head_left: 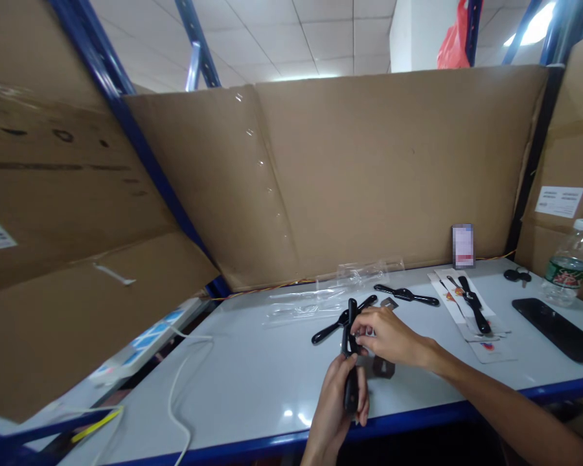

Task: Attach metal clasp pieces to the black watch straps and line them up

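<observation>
My left hand [337, 391] is wrapped round the lower handle of a black spokeshave [350, 388], which it holds upright near the table's front edge. The fingers of my right hand [381, 335] are pinched together at the tool's middle; whatever small part lies between them is hidden. Behind the held tool, a second black spokeshave [324, 332] lies slantwise on the table. Farther back and to the right rests a third spokeshave [405, 295]. One flat metal blade [388, 303] lies beyond my right hand, and a darker blade [383, 367] lies under my right wrist.
Clear plastic sleeves [306, 310] lie at the back. Another spokeshave [475, 307] rests on printed cards [493, 351] at right. Beyond are a propped phone [463, 246], a dark phone [558, 329], keys [517, 276] and a bottle [567, 272]. A white cable [175, 388] crosses the left side.
</observation>
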Motion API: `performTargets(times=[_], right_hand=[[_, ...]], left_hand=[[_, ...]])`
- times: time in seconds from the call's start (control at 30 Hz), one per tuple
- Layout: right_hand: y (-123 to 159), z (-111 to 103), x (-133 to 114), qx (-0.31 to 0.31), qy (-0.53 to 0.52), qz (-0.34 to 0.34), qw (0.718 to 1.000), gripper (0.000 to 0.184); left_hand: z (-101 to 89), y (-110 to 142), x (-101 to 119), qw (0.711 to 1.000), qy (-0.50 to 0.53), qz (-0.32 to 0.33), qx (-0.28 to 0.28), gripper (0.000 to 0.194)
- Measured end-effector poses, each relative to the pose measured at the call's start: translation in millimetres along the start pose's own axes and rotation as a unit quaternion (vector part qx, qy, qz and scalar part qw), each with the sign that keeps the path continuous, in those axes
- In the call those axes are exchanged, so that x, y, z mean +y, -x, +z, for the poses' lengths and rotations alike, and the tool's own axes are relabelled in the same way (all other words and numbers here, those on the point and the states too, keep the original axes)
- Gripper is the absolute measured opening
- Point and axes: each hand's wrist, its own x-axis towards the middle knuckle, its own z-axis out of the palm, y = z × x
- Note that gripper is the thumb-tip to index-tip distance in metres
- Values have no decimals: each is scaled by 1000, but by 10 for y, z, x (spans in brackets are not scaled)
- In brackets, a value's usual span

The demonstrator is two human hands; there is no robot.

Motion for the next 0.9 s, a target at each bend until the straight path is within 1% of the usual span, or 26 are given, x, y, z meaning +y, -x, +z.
performTargets(times=[0.1,0.23,0.43,0.5,0.6,0.67,0.73,0.8,0.9], right_hand=[[-3,13,23,9,27,-48,998,23],[-2,25,90,5,55,-85,995,14],[-4,45,126,28,82,-105,991,13],[-17,54,97,27,64,-84,994,13],[-50,54,55,22,-18,1,1000,17],[-79,34,45,4,-90,55,994,17],[-106,1,53,-19,-146,83,986,15],[-127,-32,69,-24,-166,98,981,12],[-134,-55,88,-9,-136,106,985,10]], left_hand=[[7,-1,-3,1000,-3,-3,0,35],[19,6,9,1000,-8,-7,-6,37],[16,7,18,1000,-14,-10,-3,36],[11,-1,14,1000,-15,-11,-4,36],[5,-11,12,1000,-17,-14,-7,37],[5,-11,20,1000,-16,-14,-10,38],[9,-5,33,1000,-13,-16,-15,40],[15,2,47,1000,-9,-15,-17,40],[24,8,60,1000,-2,-12,-14,40]])
